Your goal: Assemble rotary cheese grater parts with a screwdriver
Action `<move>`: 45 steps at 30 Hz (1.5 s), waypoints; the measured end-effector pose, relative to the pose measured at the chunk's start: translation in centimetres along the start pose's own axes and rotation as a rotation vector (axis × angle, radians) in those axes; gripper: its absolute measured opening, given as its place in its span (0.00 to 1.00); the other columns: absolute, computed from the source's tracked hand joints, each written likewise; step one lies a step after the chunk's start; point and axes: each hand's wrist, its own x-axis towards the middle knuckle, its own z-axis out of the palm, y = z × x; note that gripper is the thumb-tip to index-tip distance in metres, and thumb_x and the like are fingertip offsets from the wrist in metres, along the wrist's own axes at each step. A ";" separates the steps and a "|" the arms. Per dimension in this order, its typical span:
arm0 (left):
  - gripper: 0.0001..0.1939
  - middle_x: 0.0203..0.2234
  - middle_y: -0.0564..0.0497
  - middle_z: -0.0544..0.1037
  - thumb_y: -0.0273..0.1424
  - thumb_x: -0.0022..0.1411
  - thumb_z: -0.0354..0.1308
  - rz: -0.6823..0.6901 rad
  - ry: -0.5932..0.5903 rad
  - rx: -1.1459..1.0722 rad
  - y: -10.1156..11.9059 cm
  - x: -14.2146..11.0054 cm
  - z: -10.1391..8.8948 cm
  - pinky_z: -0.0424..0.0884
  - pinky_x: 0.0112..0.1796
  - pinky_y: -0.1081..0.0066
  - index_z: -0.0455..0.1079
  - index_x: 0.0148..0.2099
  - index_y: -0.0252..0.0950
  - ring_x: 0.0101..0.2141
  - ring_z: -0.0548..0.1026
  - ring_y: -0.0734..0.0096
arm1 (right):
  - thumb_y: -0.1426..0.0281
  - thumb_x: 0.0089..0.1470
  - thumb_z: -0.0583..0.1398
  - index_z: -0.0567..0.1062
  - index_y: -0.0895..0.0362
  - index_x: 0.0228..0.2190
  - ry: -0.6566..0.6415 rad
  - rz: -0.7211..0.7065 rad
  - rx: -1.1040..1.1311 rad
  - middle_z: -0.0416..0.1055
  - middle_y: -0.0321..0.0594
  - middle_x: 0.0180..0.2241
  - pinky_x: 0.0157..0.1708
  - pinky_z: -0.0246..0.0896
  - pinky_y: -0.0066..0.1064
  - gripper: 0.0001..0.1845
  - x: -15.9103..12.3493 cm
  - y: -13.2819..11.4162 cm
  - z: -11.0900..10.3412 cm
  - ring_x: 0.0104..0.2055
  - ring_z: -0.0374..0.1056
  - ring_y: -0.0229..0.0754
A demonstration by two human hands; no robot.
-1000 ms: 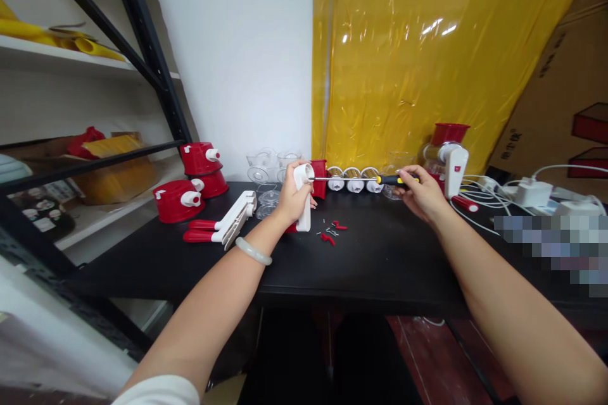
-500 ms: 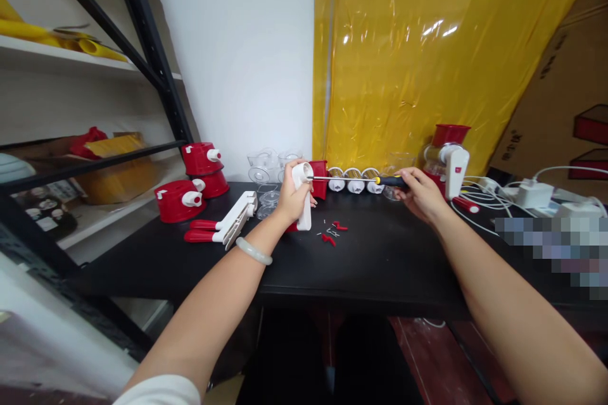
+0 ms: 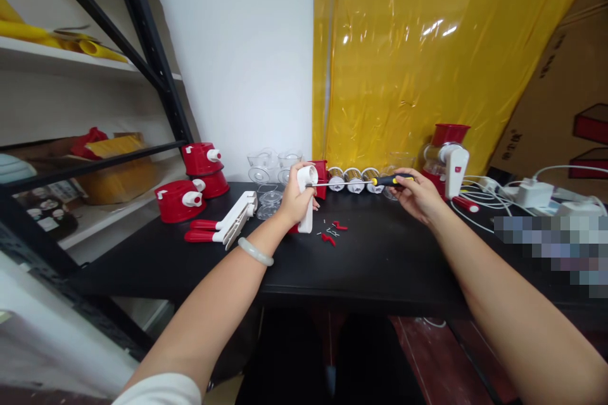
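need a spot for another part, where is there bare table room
Widest: table between the small red pieces and the right forearm. Another: between the red-handled white parts and its front edge. Crowded: the back, with metal drums, and the right, with cables.

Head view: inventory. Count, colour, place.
screwdriver: 1, black-yellow, in right hand
white part: 1, white, in left hand
bases: 3, red, left
cranks: 2, white-red, beside bases
clear parts: several, clear, rear
drums: 3, white-gold, rear
tub: 1, red, beside drums
clips: 2, red, centre
metal bits: several, silver, centre
grinder: 1, red-white, right
cables: several, white, right
table: 1, black, centre
rack: 1, black, left
wall: 1, white, rear
curtain: 1, yellow, rear
carton: 1, brown, right
left hand: 1, on white part
right hand: 1, on screwdriver
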 end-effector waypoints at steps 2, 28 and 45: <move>0.29 0.29 0.55 0.68 0.25 0.53 0.51 0.002 0.005 -0.013 -0.1 0.1 0.0 0.71 0.19 0.72 0.51 0.57 0.44 0.17 0.71 0.75 | 0.69 0.36 0.70 0.74 0.52 0.30 0.026 -0.012 0.014 0.70 0.33 0.29 0.26 0.69 0.25 0.15 0.1 -0.1 -0.1 0.29 0.68 0.33; 0.29 0.31 0.49 0.77 0.25 0.54 0.53 0.136 -0.400 0.818 0.0 -0.1 -0.6 0.66 0.32 0.68 0.63 0.59 0.44 0.30 0.74 0.62 | 0.75 0.36 0.61 0.69 0.54 0.16 0.420 -0.018 -0.262 0.63 0.32 0.15 0.09 0.54 0.24 0.06 2.3 1.1 -3.2 0.16 0.59 0.34; 0.26 0.27 0.53 0.75 0.49 0.65 0.49 0.037 -0.398 0.621 1.0 -0.6 0.0 0.69 0.29 0.68 0.59 0.60 0.42 0.20 0.72 0.70 | 0.79 0.49 0.58 0.67 0.56 0.24 0.410 0.232 -0.168 0.66 0.33 0.18 0.15 0.62 0.21 0.07 2.3 3.4 -3.1 0.17 0.63 0.32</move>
